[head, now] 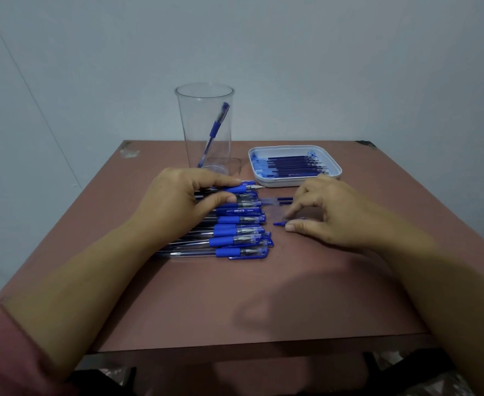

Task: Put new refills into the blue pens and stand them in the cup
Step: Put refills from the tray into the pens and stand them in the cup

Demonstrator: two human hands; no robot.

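**Two hands at a row of blue pens**

The left hand pinches the farthest blue pen in a row of pens on a brown table. The right hand pinches a pen cap just beside the row. Behind them, a clear cup holds a single pen, and a white tray holds refills.
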